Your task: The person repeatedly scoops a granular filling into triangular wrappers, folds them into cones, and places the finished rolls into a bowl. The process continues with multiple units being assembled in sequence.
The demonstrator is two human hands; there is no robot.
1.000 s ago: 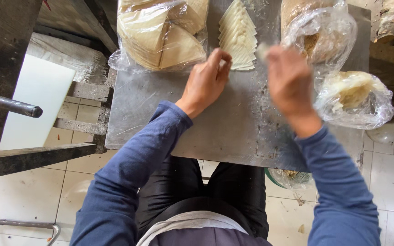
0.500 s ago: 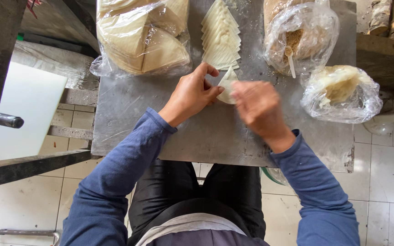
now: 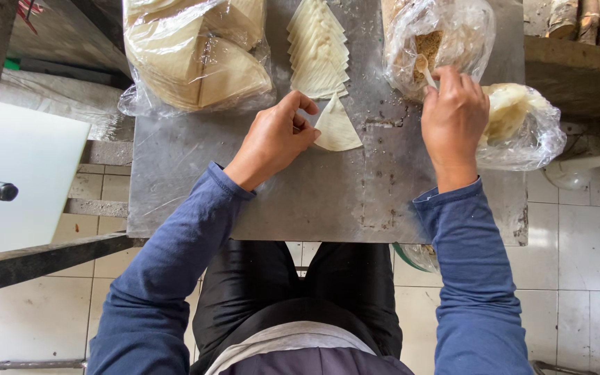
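Dough, cut thin into a pale triangular wrapper (image 3: 337,129), lies flat on the grey metal table (image 3: 244,194), just below a fanned stack of like wrappers (image 3: 319,52) and apart from it. The left hand (image 3: 276,139) rests at the wrapper's left edge, fingers curled and fingertips (image 3: 308,133) touching it, pinning rather than pinching.

The right hand (image 3: 454,118) is closed around a small pale spoon (image 3: 421,68), whose bowl dips into an open plastic bag of brown crumbly filling (image 3: 446,38). A second bag holding a pale lump (image 3: 522,125) sits just right of that hand, and a large bag of uncut sheets (image 3: 196,59) lies at the table's far left.

By its look the wrapper is very light, soft and limp, likely to tear or crease if pulled. Lifting it by a corner or sliding fingers under an edge seems safest, with a gentle grip. The spoon is stiff and light, and its handle takes a firm hold.
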